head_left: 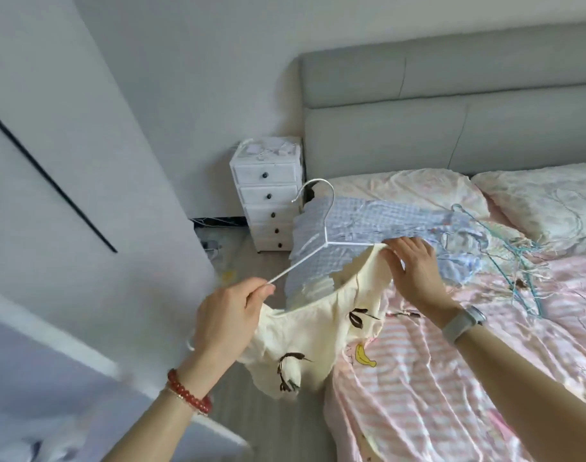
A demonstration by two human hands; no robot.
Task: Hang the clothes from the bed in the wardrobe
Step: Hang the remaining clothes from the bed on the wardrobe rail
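Clearly, your left hand (229, 315) was pinching the lower-left arm of the white hanger (321, 238) between thumb and fingers, with part of the cream garment (321, 331) bunched under the same palm, so that the frame stayed steady in the air while you worked on the other side. Your right hand (415, 266) was curled over the hanger's right arm, gripping the cream neckline there; I judge you were stretching the opening over that shoulder of the hanger. The garment, pale yellow with dark leaf-like prints, sagged between your two hands over the edge of the bed (451, 378), its collar only partly seated on the wire, so the dressing step looked unfinished. You held the hook tilted up and away from you, which kept it free for the wardrobe rail.

Just behind the hanger lay a blue checked garment (378, 221), crumpled on the pink striped sheet and waiting its turn. To its right, a tangle of thin wire hangers (505, 258) was spread over the bedding near the pillow (545, 201), within easy reach for the next piece. Beyond the bed's corner stood a small white drawer unit (269, 201) against the grey headboard (451, 95). On your left rose a pale panel (94, 181), probably the wardrobe's side, though I could not tell for certain.
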